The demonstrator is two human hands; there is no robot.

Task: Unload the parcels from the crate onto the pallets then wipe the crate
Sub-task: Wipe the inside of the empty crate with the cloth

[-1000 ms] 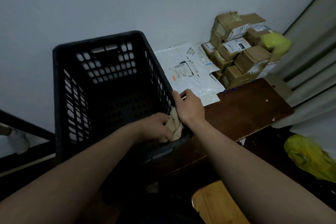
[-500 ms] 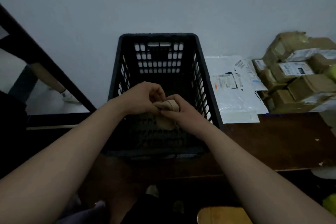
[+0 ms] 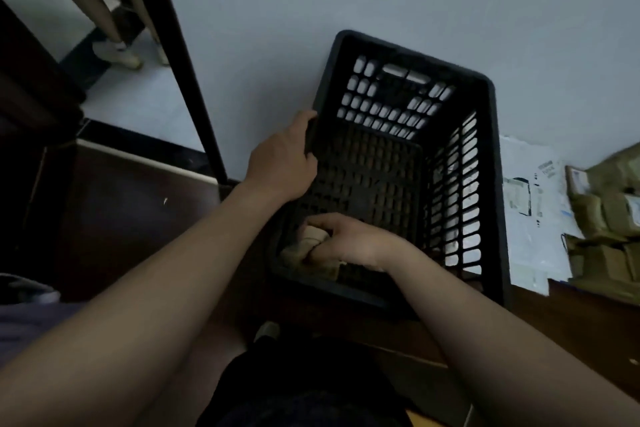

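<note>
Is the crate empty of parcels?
Empty: the crate holds only the cloth gripped by the right hand; its slotted floor is otherwise bare.

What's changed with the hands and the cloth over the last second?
The cloth passed from the left hand to the right hand, which let go of the right rim and now holds it in the near-left corner of the crate. The left hand now grips the left rim. Crate and parcels stayed put.

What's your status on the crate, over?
Left hand grips crate by left rim. Right hand holds cloth inside, near wall. Parcels out on the right; nothing blocking.
</note>
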